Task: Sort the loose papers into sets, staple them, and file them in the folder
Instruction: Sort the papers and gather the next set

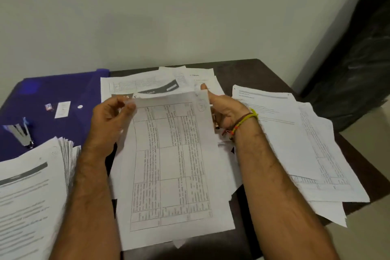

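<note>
The white printed paper sheet with a ruled table (171, 164) looks thin and matt, its top edge curling softly. The thick stack of white printed paper (31, 186) at the left is equally dull, its edges fanned. The flat blue plastic folder (54, 93) has a smooth, faintly sheeny face. On it lies a shiny silver metal stapler (20, 133). The dark brown table (249, 74) appears to be smooth wood or laminate. A woven red and yellow thread wristband (242, 122) looks fibrous.
</note>
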